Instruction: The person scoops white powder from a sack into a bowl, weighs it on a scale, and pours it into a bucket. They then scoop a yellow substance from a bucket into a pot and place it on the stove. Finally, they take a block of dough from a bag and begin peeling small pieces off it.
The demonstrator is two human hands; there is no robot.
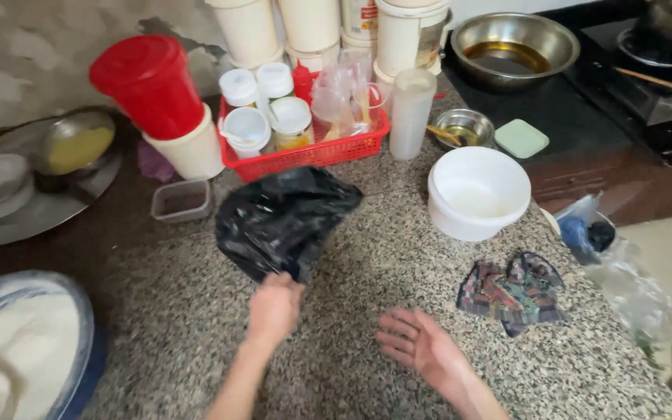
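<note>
A view down onto a speckled granite counter (pixel 367 257). The person's left hand (pixel 274 305) is closed on the near edge of one crumpled black plastic bag (pixel 281 219), which sits mid-counter, a little left of centre. The right hand (pixel 418 342) hovers just to the right, palm up, fingers spread and holding nothing.

Far of the bag stands one red plastic basket (pixel 313 153) with four white-lidded jars (pixel 244 128) and one red squeeze bottle (pixel 302 80) showing in it. Left of the basket is one white tub with a red lid (pixel 149 85), and just near it one small clear rectangular box (pixel 181 200). To the right stand one tall frosted cup (pixel 412 113), one white bowl (pixel 478 192), one small steel bowl (pixel 464 127) and one large steel bowl (pixel 515 44) at the far right. One patterned cloth (pixel 513 292) lies right of the hands, with a clear plastic bag (pixel 612 264) at the counter's right edge.

Bare counter lies around both hands and between the black bag and the white bowl; the left side is crowded by a steel tray (pixel 40 202) and a blue-rimmed basin (pixel 33 342).
</note>
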